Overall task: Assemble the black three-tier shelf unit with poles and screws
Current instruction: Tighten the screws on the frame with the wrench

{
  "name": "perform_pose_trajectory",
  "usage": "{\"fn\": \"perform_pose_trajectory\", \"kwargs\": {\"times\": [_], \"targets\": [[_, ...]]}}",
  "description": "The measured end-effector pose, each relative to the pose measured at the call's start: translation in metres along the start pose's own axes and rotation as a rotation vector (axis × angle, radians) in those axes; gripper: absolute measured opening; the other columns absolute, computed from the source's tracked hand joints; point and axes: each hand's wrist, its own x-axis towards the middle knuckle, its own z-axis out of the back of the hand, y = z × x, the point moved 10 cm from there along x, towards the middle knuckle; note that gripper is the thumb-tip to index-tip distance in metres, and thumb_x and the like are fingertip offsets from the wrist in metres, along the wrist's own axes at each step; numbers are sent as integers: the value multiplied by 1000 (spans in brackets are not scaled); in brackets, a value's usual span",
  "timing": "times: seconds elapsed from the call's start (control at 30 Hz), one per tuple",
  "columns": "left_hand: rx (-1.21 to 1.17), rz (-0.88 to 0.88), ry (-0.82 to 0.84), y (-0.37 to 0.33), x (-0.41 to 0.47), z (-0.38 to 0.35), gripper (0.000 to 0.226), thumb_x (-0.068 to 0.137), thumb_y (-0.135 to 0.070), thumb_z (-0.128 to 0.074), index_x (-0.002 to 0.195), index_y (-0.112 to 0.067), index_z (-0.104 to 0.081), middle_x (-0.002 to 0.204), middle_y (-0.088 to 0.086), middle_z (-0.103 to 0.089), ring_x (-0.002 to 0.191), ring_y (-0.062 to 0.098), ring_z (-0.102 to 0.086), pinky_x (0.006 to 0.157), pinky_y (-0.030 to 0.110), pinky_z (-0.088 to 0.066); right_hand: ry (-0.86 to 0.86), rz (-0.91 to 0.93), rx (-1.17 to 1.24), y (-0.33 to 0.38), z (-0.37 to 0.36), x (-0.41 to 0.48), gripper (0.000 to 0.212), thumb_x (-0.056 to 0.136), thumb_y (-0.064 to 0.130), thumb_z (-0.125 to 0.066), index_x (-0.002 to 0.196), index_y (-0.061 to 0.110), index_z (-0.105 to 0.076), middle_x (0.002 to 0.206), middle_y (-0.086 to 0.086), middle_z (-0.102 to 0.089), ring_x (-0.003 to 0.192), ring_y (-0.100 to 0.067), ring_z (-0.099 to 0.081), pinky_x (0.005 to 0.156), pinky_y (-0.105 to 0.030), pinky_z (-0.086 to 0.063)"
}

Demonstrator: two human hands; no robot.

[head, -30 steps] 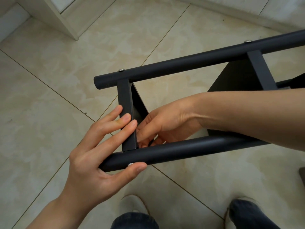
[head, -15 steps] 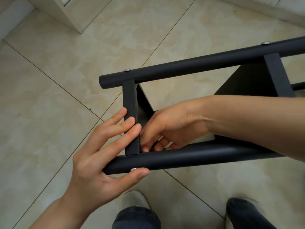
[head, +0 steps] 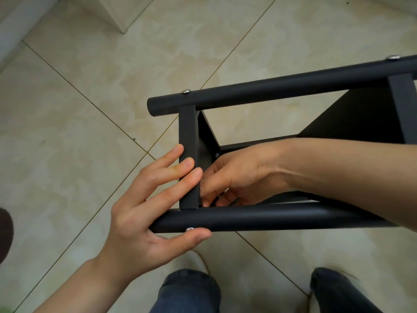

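Observation:
The black shelf unit lies on its side over the tiled floor. Its far pole (head: 282, 86) and near pole (head: 282, 216) run left to right, joined by the end shelf's edge (head: 187, 132). Silver screw heads show on the far pole (head: 186, 91) and the near pole (head: 190, 228). My left hand (head: 144, 213) lays straight fingers on the shelf edge, with the thumb under the near pole at its screw. Reaching in between the poles, my right hand (head: 243, 175) curls its fingers round a thin dark tool (head: 220, 198) behind the shelf edge. The tool's tip is hidden.
A second shelf panel (head: 361, 116) stands further right between the poles. A white cabinet corner (head: 117, 16) is at the top left. My legs and shoes (head: 187, 290) are right below the unit. A dark object (head: 4, 233) sits at the left edge.
The unit sits a little further right and lower in view. My right hand's fingers have dropped closer to the near pole. The left hand keeps its place.

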Motion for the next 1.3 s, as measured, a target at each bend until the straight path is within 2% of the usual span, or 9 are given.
{"fn": "perform_pose_trajectory", "kwargs": {"times": [0.13,0.27,0.4,0.57,0.67,0.9,1.07,1.2,1.3], "targets": [[11,12,-7,2,-1,1,63,95,-50,-64,123,6,-59,133,8,-55,140,34,-47,114,43,-41,12,18,-18,5,1,-3,25,94,15,-60,69,16,-65,69,3,-64,63,-10,-50,63,-21,-43],[11,10,-7,2,0,0,62,95,-52,-63,126,2,-60,133,6,-55,140,34,-47,114,42,-41,41,-4,-17,7,4,-10,17,93,14,-62,76,14,-66,76,1,-66,67,-10,-53,68,-23,-44],[14,1,-11,2,0,1,64,95,-53,-63,134,-4,-50,136,3,-54,141,33,-47,114,42,-41,52,-5,15,7,4,-8,18,95,14,-61,78,11,-65,75,-1,-64,65,-10,-55,69,-24,-46],[29,7,-8,2,1,1,65,95,-51,-63,122,8,-58,133,6,-55,140,34,-48,114,42,-41,73,-7,82,7,0,-7,15,96,11,-58,82,9,-64,72,-3,-63,65,-12,-57,74,-25,-48],[32,11,-4,1,2,1,62,95,-52,-62,121,4,-58,133,6,-55,141,32,-47,114,42,-41,84,-4,131,8,-2,-7,15,96,9,-57,83,7,-64,72,-5,-63,68,-13,-59,80,-27,-49],[24,20,4,0,3,1,62,95,-53,-62,122,3,-56,133,6,-54,142,31,-46,115,41,-40,34,46,131,14,3,-10,9,94,4,-59,87,5,-65,75,-8,-68,68,-13,-64,76,-25,-56],[29,20,25,1,4,0,67,94,-54,-62,122,6,-57,134,5,-53,142,31,-46,116,40,-39,-65,102,-72,17,9,-12,20,95,0,-53,84,13,-63,72,-4,-61,56,-9,-55,55,-18,-50],[21,29,42,0,3,0,67,92,-57,-62,126,0,-56,135,3,-52,143,29,-45,117,39,-38,-210,189,-328,29,15,-26,35,97,12,-47,74,21,-71,50,9,-50,45,-4,-46,49,-17,-42],[-7,47,54,2,3,-1,69,90,-58,-64,128,-1,-55,135,4,-51,144,28,-43,118,39,-36,-268,315,-523,40,12,-45,34,97,15,-45,87,27,-75,49,10,-54,44,0,-50,47,-10,-40]]}}
